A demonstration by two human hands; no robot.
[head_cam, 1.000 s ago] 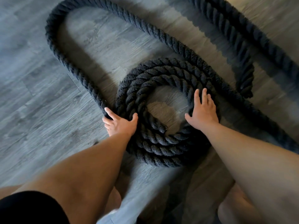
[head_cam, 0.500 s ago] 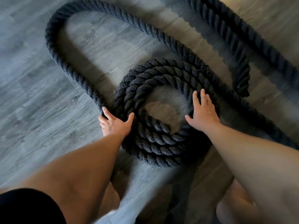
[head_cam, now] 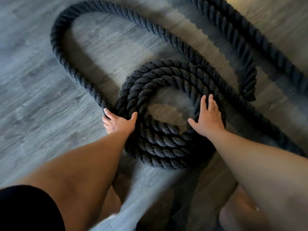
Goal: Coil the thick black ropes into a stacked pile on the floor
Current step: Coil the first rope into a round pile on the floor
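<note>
A thick black twisted rope lies on the grey wood floor, wound into a flat coil (head_cam: 160, 147) of about three turns, its cut end inside the ring. My left hand (head_cam: 117, 123) grips the outermost strand at the coil's left edge, thumb over the top and fingers curled at the outside. My right hand (head_cam: 207, 117) lies flat with spread fingers on the coil's right side. From the left hand the loose rope (head_cam: 66, 64) runs up in a long loop, bends and comes back down to the right past the coil.
A second stretch of black rope (head_cam: 250, 39) lies at the upper right, with a folded bend (head_cam: 250, 85) just right of the coil. My bare knees (head_cam: 233, 217) are at the bottom of the view. The grey plank floor (head_cam: 33, 114) stretches to the left.
My left hand has slid slightly left and down along the coil's outer strand. The right hand stays pressed on the right side. The coil looks the same.
</note>
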